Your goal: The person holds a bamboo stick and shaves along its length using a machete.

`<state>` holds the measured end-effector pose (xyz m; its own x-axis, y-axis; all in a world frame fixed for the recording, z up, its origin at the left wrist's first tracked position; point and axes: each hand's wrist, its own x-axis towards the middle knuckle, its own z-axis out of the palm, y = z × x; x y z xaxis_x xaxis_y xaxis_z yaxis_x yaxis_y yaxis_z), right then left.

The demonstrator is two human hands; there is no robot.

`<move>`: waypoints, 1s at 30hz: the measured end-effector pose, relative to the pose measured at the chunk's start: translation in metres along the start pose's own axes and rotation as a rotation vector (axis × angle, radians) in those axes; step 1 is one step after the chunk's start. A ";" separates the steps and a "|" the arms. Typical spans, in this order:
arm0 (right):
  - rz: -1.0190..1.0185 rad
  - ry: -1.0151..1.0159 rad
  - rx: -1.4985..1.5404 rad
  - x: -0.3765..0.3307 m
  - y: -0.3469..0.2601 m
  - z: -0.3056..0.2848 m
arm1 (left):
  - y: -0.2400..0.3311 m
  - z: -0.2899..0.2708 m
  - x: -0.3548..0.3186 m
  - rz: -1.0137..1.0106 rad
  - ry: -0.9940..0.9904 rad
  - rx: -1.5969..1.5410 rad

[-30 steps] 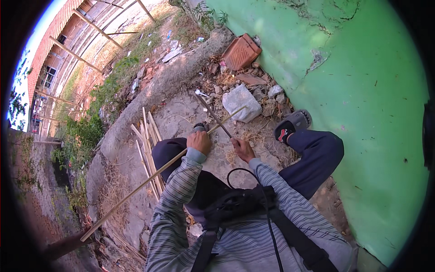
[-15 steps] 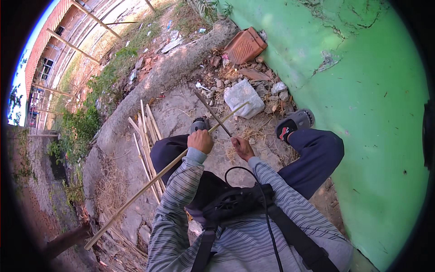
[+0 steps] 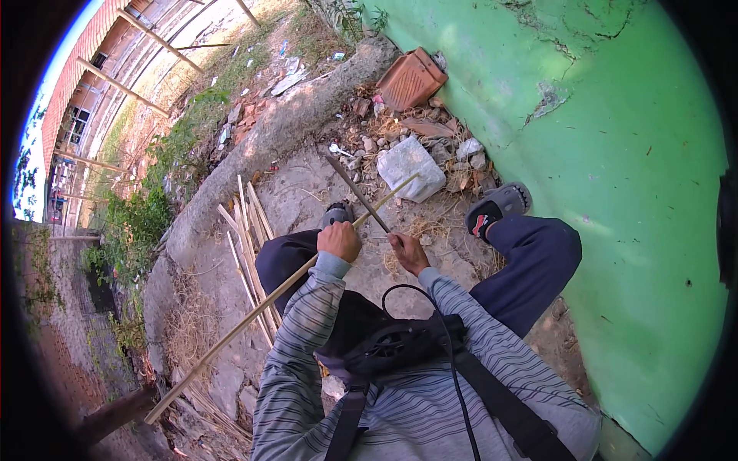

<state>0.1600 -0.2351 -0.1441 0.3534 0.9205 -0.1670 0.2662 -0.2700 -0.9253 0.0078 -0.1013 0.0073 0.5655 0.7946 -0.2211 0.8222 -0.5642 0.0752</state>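
Observation:
My left hand (image 3: 340, 241) is closed in a fist around a long, pale bamboo strip (image 3: 238, 328). The strip runs from the lower left, past my left forearm, up to a thin end in front of a whitish block (image 3: 411, 169). In my right hand (image 3: 409, 254) is a long, dark-bladed knife (image 3: 352, 189), its handle mostly hidden by the fingers. Its blade points away and to the left, crossing the strip just beyond my left fist. Whether the edge bites into the strip I cannot tell. More split bamboo strips (image 3: 249, 219) lie beside my left knee.
A green wall (image 3: 615, 230) rises close on the right. Rubble and an orange-brown hollow brick (image 3: 413, 80) lie against it. A low, rough concrete ridge (image 3: 261, 138) curves along the left. From my waist pack (image 3: 396, 334) loops a black cable (image 3: 453, 369).
The knife blade seems slightly turned, with more of its flat showing. Both hands keep their grips in nearly the same place, and the whole view has shifted a little.

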 end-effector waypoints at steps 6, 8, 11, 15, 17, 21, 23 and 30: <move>-0.040 0.053 -0.010 -0.002 0.006 -0.006 | 0.004 -0.003 0.001 0.023 0.032 0.002; 0.000 0.022 -0.045 0.002 0.001 -0.006 | 0.004 -0.004 0.004 -0.027 -0.043 -0.011; -0.037 0.022 -0.055 -0.002 -0.006 -0.004 | 0.002 -0.004 0.001 -0.001 -0.039 -0.004; -0.006 0.045 -0.092 0.001 0.001 -0.012 | 0.004 -0.004 0.004 0.004 -0.039 -0.009; 0.010 0.066 -0.106 -0.001 -0.005 -0.007 | -0.002 -0.002 0.008 -0.028 -0.128 -0.045; -0.057 0.013 -0.161 -0.003 -0.014 -0.004 | 0.002 -0.005 0.002 -0.010 -0.077 -0.010; -0.045 0.016 -0.179 -0.001 -0.008 -0.010 | 0.002 -0.001 -0.002 -0.010 -0.069 -0.023; 0.020 0.018 -0.052 0.002 0.005 -0.002 | -0.002 -0.001 0.003 0.006 -0.064 -0.029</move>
<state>0.1641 -0.2356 -0.1486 0.3750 0.9096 -0.1789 0.3052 -0.3033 -0.9027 0.0084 -0.0974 0.0073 0.5655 0.7750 -0.2822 0.8212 -0.5610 0.1050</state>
